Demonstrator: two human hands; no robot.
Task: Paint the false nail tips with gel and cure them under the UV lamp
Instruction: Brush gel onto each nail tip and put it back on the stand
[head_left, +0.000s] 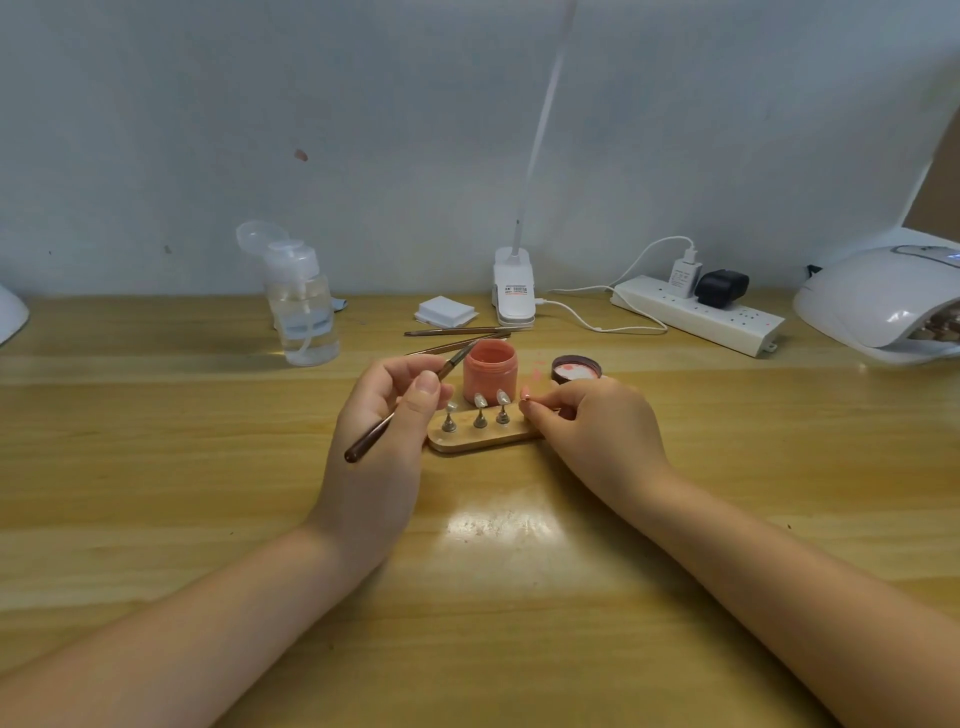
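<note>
L hand (387, 415) grips brush (400, 415) (R hand (587, 431) pinches tip (525, 393)).

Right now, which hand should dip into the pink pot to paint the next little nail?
Probably the left hand. It already grips the thin brown brush, whose tip sits beside the open pink gel jar. The right hand is busy pinching a pink-painted nail tip at the wooden holder's end.

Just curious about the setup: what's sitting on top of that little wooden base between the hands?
The wooden base carries three small metal stands, each topped with a pale nail tip. Its right end is covered by the right hand, so anything there is hidden.
</note>
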